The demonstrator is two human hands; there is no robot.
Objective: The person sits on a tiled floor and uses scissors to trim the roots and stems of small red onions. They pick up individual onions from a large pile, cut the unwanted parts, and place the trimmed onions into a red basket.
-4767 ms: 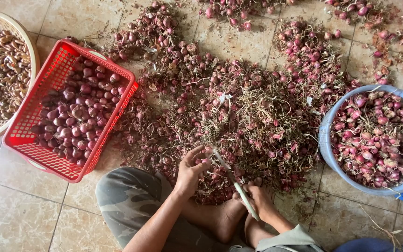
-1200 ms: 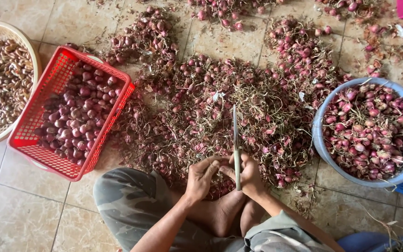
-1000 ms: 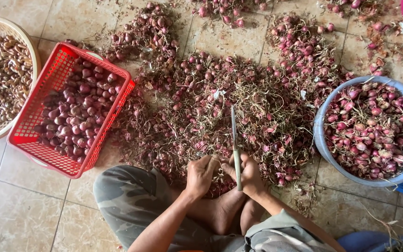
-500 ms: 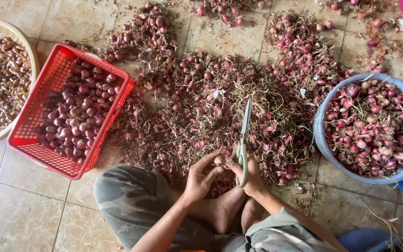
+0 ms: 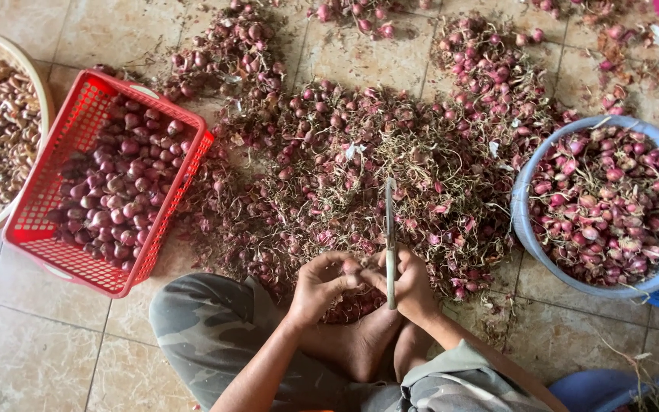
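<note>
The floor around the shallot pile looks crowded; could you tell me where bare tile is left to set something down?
Bare tile lies at lower left, below the red basket beside the knee, and top left above it. The loose shallots fill the middle between basket and blue basin.

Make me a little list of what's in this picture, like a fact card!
Place: tiled floor, person sitting on it
Left hand: pinching a small shallot
Right hand: gripping a knife, blade pointing up and away
Middle: big shallot pile with stringy roots
Left side: red basket of clean shallots, beside a pale basin of brownish bits
Right side: blue basin full of shallots
</note>
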